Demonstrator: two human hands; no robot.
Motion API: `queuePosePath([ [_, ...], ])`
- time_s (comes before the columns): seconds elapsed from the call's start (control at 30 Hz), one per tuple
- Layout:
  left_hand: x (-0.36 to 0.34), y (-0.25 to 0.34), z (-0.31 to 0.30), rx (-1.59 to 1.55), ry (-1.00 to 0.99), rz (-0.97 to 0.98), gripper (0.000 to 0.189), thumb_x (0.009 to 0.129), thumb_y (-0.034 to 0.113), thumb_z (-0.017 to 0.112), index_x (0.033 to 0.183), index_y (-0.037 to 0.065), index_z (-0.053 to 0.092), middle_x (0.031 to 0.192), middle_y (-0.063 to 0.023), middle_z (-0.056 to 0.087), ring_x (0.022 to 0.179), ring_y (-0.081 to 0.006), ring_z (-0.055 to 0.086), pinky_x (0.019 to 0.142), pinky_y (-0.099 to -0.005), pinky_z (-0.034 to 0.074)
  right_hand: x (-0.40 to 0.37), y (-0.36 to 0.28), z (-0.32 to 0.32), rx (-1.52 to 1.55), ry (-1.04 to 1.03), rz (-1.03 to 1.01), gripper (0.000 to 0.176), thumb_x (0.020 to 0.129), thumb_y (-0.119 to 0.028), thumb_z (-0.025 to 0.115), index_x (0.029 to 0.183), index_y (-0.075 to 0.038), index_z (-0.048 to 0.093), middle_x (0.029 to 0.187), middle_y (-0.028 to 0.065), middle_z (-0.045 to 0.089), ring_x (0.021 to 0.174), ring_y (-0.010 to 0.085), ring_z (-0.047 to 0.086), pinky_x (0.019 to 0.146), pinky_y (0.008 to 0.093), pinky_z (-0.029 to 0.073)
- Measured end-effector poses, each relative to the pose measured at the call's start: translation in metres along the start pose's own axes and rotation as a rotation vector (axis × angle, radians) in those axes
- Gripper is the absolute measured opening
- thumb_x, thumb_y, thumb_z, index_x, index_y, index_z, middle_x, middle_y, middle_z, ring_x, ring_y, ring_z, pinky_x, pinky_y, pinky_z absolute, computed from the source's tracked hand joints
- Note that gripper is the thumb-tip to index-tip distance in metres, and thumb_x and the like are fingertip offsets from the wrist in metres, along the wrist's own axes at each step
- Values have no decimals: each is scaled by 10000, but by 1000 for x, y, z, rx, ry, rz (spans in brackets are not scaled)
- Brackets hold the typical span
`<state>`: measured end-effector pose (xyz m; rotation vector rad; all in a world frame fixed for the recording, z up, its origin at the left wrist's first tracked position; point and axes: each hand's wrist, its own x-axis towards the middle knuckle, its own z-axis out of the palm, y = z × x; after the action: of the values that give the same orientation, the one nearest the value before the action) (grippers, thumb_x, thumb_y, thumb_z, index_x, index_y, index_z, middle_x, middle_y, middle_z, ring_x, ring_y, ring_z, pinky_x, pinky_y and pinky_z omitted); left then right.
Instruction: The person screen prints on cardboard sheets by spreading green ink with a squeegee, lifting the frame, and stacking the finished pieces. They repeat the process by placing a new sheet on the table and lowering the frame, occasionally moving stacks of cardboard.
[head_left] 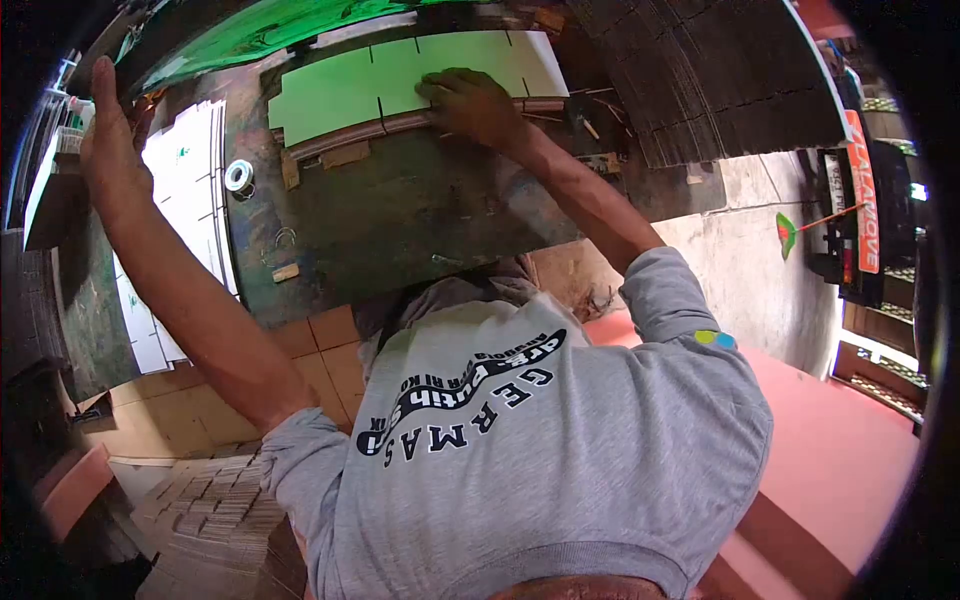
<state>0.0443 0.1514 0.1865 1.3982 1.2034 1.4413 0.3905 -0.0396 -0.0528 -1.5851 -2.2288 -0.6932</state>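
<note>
Grey T-shirt (600, 440) closest, and my right hand (468, 102) lies loosely open on slotted card sheets (330, 98) atop the tabletop (380, 225); left hand's (115, 165) grip, can't tell. Slots already cut here and in the white sheets (185, 165); what remains, unclear.

Sheet stack (340, 95) on table (400, 220), roll (238, 177) to left, flat sheets (185, 165) farther left, board pile (730, 85) to right

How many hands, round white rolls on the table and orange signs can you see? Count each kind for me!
Hands: 2 (left hand and right hand)
Round white rolls: 1
Orange signs: 1
Total: 4
</note>
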Motion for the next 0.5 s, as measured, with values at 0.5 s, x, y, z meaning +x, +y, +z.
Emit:
queuePosePath([
  [0.5,-104,-50,-49,-223,20,-309,516,964,352,636,1308,-21,542,1215,-156,586,1060,-247,602,930,-297,519,-107,87,-141,193,447,1258,325,978,-331,592,987,-28,708,879,112,693,817,217,662,744,359,524],
])
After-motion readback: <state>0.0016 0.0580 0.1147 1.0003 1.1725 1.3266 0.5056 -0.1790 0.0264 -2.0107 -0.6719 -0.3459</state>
